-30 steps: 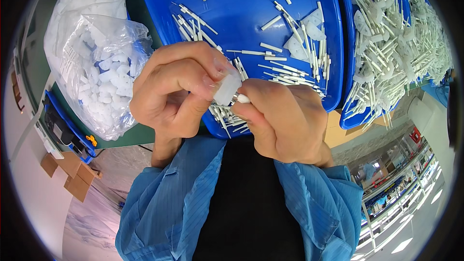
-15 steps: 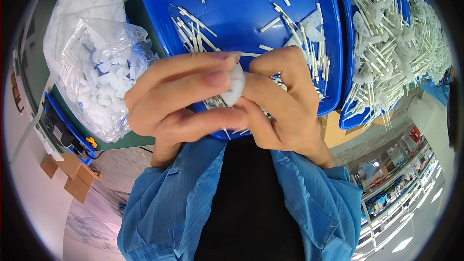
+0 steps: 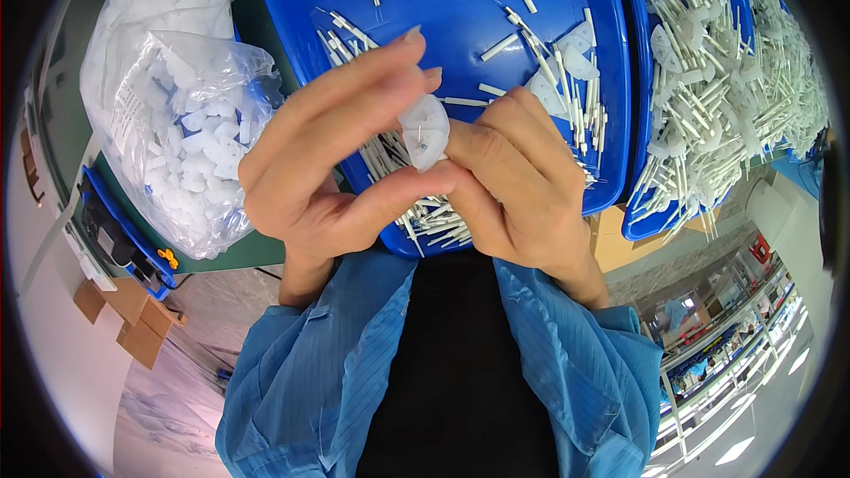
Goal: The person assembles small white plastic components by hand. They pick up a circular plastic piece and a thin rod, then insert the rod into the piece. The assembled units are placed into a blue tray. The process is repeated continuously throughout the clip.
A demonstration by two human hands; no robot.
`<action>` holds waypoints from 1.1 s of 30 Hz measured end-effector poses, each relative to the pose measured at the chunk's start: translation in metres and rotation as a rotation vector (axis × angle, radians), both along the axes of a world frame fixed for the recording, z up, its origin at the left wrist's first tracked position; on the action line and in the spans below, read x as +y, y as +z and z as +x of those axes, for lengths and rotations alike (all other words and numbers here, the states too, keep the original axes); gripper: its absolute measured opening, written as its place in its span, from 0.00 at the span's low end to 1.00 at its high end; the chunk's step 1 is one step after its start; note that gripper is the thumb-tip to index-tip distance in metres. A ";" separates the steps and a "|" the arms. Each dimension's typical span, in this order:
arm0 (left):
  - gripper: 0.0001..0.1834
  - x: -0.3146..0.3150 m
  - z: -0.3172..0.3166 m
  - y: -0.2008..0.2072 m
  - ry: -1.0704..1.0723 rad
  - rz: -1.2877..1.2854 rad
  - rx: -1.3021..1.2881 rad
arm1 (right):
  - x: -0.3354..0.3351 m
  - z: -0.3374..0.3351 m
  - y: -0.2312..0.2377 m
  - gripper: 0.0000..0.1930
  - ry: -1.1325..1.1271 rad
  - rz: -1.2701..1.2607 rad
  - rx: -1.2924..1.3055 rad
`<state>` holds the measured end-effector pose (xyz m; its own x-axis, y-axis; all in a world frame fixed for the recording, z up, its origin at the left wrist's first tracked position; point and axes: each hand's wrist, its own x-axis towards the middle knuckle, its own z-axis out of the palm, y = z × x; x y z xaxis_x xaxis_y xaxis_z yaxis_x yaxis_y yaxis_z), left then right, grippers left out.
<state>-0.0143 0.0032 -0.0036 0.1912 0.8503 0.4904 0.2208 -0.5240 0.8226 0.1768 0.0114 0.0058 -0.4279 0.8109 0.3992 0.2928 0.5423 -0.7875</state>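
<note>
A small translucent white plastic piece [image 3: 426, 134], rounded with a raised middle and a thin pin in it, is between my hands above the blue tray [image 3: 425, 0]. My right hand [image 3: 522, 186] is closed, pinching the piece's right edge between thumb and bent forefinger. Around the other side curves my left hand [image 3: 323, 150], its fingers stretched up and apart. The left thumb meets the lower edge of the piece and the right thumb. Whether the left fingertips touch the piece's top is unclear. Beneath my hands lie many white sticks [image 3: 438, 221] with thin metal tips.
To the left stands a clear plastic bag [image 3: 190, 150] of small white pieces. On the right, another blue tray [image 3: 630, 80] is heaped with white sticks [image 3: 699, 106] fitted with translucent pieces. A cardboard box [image 3: 611, 243] shows below the trays.
My left fingers have lifted and straightened off the white piece, uncovering its face. The piece has turned to show its flat side. My right hand has kept nearly the same place.
</note>
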 end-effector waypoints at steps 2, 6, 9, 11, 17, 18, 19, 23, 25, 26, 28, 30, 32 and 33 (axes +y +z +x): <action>0.31 -0.002 0.003 -0.001 0.024 0.017 -0.037 | -0.001 0.001 0.000 0.16 0.011 -0.017 -0.015; 0.27 -0.001 0.002 -0.001 0.050 0.085 -0.020 | 0.000 0.001 0.000 0.15 0.021 -0.009 -0.011; 0.24 -0.001 0.005 -0.004 0.069 0.118 -0.012 | 0.000 0.002 0.001 0.15 0.010 -0.012 -0.030; 0.23 -0.002 0.005 -0.001 0.075 0.107 0.050 | 0.000 0.001 0.001 0.14 -0.006 -0.009 -0.019; 0.24 -0.003 0.008 0.008 0.102 -0.146 -0.050 | 0.000 0.001 0.001 0.14 -0.011 -0.033 -0.031; 0.24 -0.003 0.009 0.006 0.125 -0.140 -0.101 | 0.000 0.001 0.001 0.14 -0.009 -0.036 -0.029; 0.23 -0.003 0.013 0.003 0.148 -0.136 -0.152 | 0.000 0.001 0.001 0.14 -0.010 -0.037 -0.037; 0.24 -0.003 0.010 -0.002 0.123 0.059 -0.104 | 0.000 0.001 0.002 0.14 -0.004 -0.047 -0.036; 0.24 0.000 0.012 -0.002 0.141 0.075 -0.088 | 0.000 0.001 0.003 0.14 -0.002 -0.050 -0.030; 0.24 0.001 0.014 -0.002 0.150 0.084 -0.080 | 0.000 0.001 0.004 0.14 -0.004 -0.050 -0.033; 0.22 -0.002 0.016 0.011 0.189 -0.108 -0.061 | 0.001 0.001 0.003 0.14 0.002 -0.055 -0.040; 0.21 0.002 0.010 0.007 0.115 -0.106 -0.066 | 0.000 0.004 0.000 0.14 0.016 -0.067 -0.047; 0.19 0.000 0.009 0.008 0.113 -0.160 -0.110 | 0.003 0.008 0.003 0.13 0.051 -0.079 -0.092; 0.18 -0.001 0.007 0.006 0.100 -0.156 -0.108 | 0.004 0.010 0.005 0.13 0.068 -0.085 -0.114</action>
